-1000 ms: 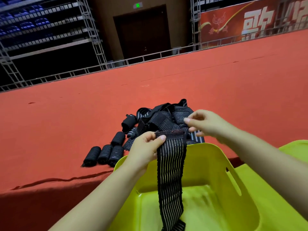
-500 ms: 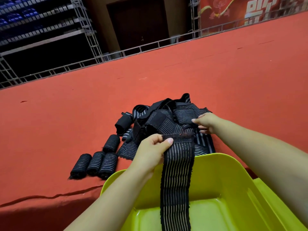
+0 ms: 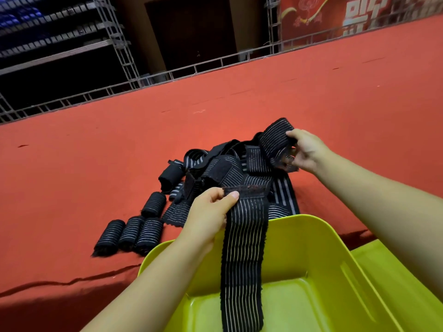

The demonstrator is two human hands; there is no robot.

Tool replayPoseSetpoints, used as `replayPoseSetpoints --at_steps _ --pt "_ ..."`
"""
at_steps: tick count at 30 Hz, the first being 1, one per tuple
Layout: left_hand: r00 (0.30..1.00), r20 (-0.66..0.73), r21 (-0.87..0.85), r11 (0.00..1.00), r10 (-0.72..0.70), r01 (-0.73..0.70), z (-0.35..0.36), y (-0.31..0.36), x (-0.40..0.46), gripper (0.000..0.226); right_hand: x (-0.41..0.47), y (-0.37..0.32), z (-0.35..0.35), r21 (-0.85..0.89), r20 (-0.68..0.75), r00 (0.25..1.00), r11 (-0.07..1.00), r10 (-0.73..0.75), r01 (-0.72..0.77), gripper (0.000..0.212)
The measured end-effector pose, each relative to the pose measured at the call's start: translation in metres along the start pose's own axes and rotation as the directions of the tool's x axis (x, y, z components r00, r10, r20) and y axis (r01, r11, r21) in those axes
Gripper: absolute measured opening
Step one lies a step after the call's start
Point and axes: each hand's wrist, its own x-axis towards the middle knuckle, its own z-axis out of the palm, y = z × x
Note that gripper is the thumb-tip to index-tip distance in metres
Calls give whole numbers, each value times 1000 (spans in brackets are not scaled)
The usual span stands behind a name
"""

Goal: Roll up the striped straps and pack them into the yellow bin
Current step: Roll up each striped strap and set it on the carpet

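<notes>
Open red carpeted floor stretches beyond and to both sides of the tangled heap of black striped elastic straps, giving wide room for a reach there. Left of the heap, five rolled black striped strap bundles block the floor beside the yellow plastic bin. A long black striped strap hangs across the bin's mouth, leaving open space in the bin to its right. A silver metal truss railing bounds the far edge.

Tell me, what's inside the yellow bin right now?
Only the strap that the left hand pinches hangs down into the yellow bin. No rolled straps show inside; the rolls lie on the red carpet. The arm and strap hide part of the bin's floor.
</notes>
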Motion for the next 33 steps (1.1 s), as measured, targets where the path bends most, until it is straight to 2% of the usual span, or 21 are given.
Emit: replayPoseSetpoints --at_steps 3,5,8,10,13,15,17,20,21,23,26,28,33 --pt "998 -65 -7 1000 12 -12 0 4 -1 20 -19 -18 -4 97 59 998 995 -2 -3 15" --pt "995 -97 -55 998 16 -21 2 12 -7 6 -33 -27 -8 133 96 995 991 -7 -6 13" --pt "988 -150 -141 989 32 -53 3 20 -16 32 -52 -40 -16 188 146 989 982 -23 -5 11" --pt "986 -150 -118 988 79 -97 1 21 -22 43 -65 -50 -20 219 168 985 976 -47 9 11" --pt "985 -127 -81 988 118 -129 0 25 -29 47 -77 -60 -25 248 172 982 968 -75 31 10" --pt "987 -135 -61 993 88 -97 2 33 -33 49 -87 -63 -29 237 169 983 971 -73 31 9" --pt "994 -105 4 999 37 -36 6 43 -34 41 -96 -62 -32 218 159 986 976 -50 14 11" --pt "998 36 121 992 -47 42 18 60 -32 13 -109 -50 -37 158 170 985 987 11 -39 14" --pt "996 76 173 984 -49 35 22 65 -30 10 -112 -45 -39 136 175 984 990 16 -41 13" --pt "990 132 315 946 39 -80 33 72 -24 14 -117 -36 -43 43 175 984 999 -22 14 8" --pt "951 194 504 807 240 -307 44 78 -20 8 -121 -23 -52 -219 218 972 966 -86 134 17" --pt "923 239 513 768 301 -384 45 74 -16 9 -120 -20 -58 -339 314 945 919 -88 199 21" --pt "889 320 444 777 328 -446 46 55 -13 8 -119 -20 -68 -513 569 823 783 2 353 17"
